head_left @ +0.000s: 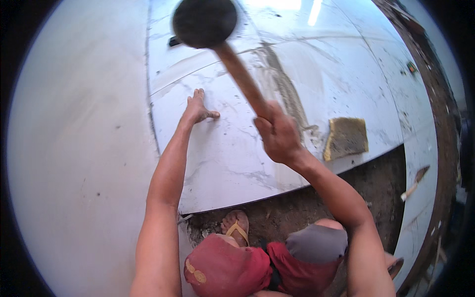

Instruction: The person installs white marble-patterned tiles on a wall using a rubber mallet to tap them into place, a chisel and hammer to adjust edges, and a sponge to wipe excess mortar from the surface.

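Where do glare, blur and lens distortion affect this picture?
Head view: white glare streaks the glossy white grey-veined tiles near the top edge; head view: the round black mallet head looks blurred; head view: the brown dirt strip bends along the right, and the corners go black.

A big pale wall (74, 148) stood on the left, with a few small dark spots. The floor (356, 64) was shiny and white, with thin grey lines and dirty marks. Bright light (314, 12) shone back from its far end. Brown dirt (381, 180) showed past its near edge, and a messy brown strip of ground (445, 128) ran down the right.
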